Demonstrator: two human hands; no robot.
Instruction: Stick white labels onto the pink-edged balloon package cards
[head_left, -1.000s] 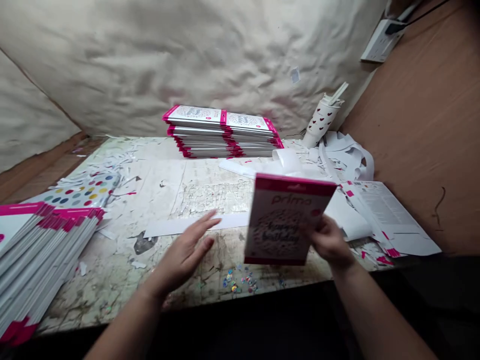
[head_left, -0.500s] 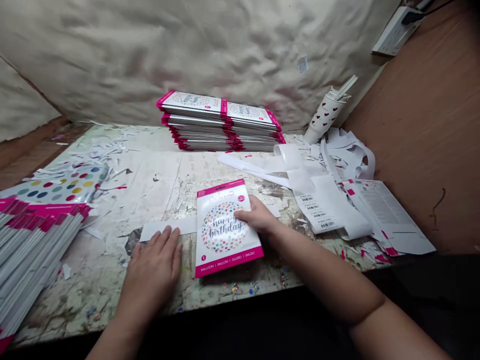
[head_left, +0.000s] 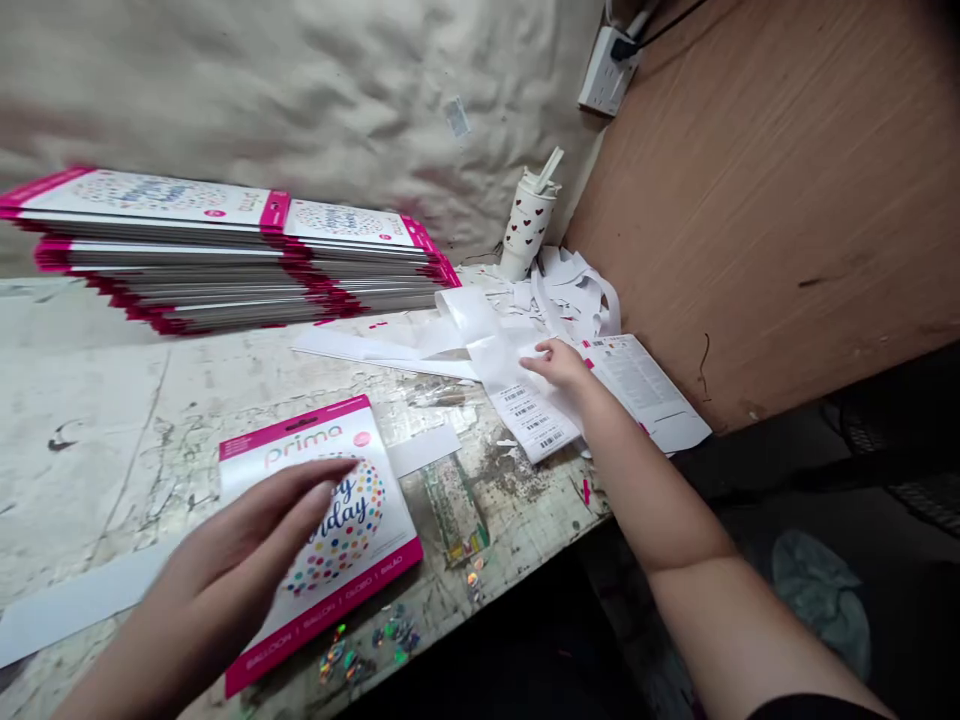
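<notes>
my right grip (head_left: 559,365) has left the balloon pack (head_left: 367,530) for the barcode strips (head_left: 536,420), resting open; my left grip (head_left: 225,540) lies open on the pack.

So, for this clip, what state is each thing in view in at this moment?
Left hand, open, fingers lying over the pack
Prima balloon pack, flat on the bench, face up
Right hand, open, on the barcode paper
Barcode paper, loose and creased
Stacked balloon packs, lying flat in piles
Heart-print cup, upright, white strips poking out
Wall socket, plugged in, cable attached
</notes>
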